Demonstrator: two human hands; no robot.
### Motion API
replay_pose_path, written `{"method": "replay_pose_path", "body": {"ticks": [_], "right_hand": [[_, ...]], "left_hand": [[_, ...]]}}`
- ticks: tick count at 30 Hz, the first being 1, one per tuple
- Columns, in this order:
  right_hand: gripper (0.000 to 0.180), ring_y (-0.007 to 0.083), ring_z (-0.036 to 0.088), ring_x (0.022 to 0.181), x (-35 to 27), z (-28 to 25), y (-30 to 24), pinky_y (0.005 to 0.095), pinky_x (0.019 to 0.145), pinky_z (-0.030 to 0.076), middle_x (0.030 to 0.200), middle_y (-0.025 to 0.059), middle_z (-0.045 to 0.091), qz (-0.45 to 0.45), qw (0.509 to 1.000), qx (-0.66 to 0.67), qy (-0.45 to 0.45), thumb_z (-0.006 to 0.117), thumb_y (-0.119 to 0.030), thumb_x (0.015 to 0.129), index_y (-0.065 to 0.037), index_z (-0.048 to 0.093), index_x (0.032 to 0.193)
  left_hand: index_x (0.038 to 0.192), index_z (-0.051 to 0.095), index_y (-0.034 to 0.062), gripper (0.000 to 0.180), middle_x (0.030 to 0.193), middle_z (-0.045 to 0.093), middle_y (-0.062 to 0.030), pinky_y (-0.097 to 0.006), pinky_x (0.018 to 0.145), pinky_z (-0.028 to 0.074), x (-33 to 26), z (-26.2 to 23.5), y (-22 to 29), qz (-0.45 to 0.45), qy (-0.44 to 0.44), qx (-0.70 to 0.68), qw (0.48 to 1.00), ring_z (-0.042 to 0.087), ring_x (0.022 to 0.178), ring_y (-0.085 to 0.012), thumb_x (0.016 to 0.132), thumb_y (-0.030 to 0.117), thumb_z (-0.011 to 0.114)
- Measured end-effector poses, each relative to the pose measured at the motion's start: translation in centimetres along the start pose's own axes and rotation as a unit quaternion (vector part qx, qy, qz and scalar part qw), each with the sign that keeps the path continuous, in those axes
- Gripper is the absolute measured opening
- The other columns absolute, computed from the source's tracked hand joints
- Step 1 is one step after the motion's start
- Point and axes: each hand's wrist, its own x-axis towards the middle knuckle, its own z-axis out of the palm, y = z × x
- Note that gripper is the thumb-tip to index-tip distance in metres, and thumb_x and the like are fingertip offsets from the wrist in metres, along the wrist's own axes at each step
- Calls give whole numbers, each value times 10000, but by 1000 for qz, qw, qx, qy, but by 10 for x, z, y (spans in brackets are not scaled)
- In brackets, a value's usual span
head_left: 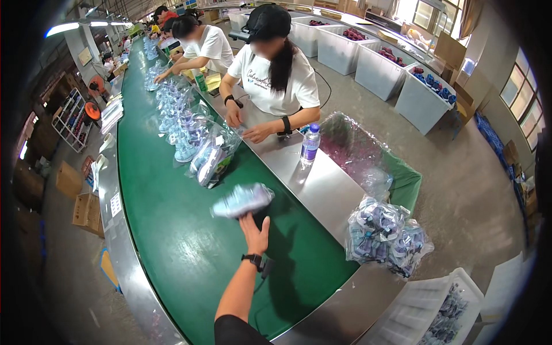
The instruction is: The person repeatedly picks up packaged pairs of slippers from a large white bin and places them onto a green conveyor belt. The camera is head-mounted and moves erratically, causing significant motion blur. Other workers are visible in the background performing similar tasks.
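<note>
My left hand [254,234] reaches up over the green conveyor belt [172,230], with its fingers stretched out and the thumb spread apart. A dark wrist strap with a small device [256,261] is on that arm. Right at my fingertips is a pale blue and white shoe [242,200], blurred by motion, lying sideways across the belt. My fingertips meet its near edge, but I cannot tell how firmly they touch. Beyond it stands a bagged pair of shoes [210,161] in clear plastic. My right hand is not in view.
A co-worker [273,75] handles clear plastic across the belt. Bagged shoes [178,115] line the belt's far part. On the steel ledge [328,198] stand a water bottle [310,144] and shoe bags [376,233]. White bins [422,100] hold shoes; a white crate [425,310] sits near right.
</note>
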Motion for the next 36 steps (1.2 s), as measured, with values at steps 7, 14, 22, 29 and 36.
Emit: {"method": "replay_pose_path", "body": {"ticks": [7,14,22,29,36], "right_hand": [[408,257,645,778,2,2,-27,394,692,528,938,179,675,-36,999,9,16,647,-304,903,-78,604,1240],[355,174,675,705,10,20,-1,313,660,536,758,105,692,-82,992,50,83,729,-174,800,31,644,1077],[404,253,676,830,4,35,6,348,767,534,901,148,692,-128,977,99,139,719,-257,819,-13,635,1130],[445,336,619,962,-12,3,-59,421,850,497,1049,169,635,-367,890,151,224,690,-268,838,-12,611,1194],[783,310,512,1212,-79,2,-46,480,1059,346,1250,112,542,-516,783,92,335,837,-234,641,-135,503,1342]], "left_hand": [[1330,454,36,544,1268,572,-118,-511,906,561,-47,-4,14,-319,110,-721,605,586,1141,-301,915,299,687],[1187,529,27,449,1051,665,-93,-356,573,589,-46,5,3,-465,171,-563,661,695,825,-247,826,162,760],[1052,608,176,433,931,628,13,-265,561,447,-165,-52,84,-560,-103,-513,642,563,745,-156,758,462,745],[1067,581,174,412,922,636,15,-267,576,470,-327,-69,217,-575,-410,-413,575,587,723,-159,788,438,731],[1140,605,158,406,1029,666,15,-270,639,473,-472,-72,347,-485,-626,-293,536,616,841,-146,879,467,642]]}}
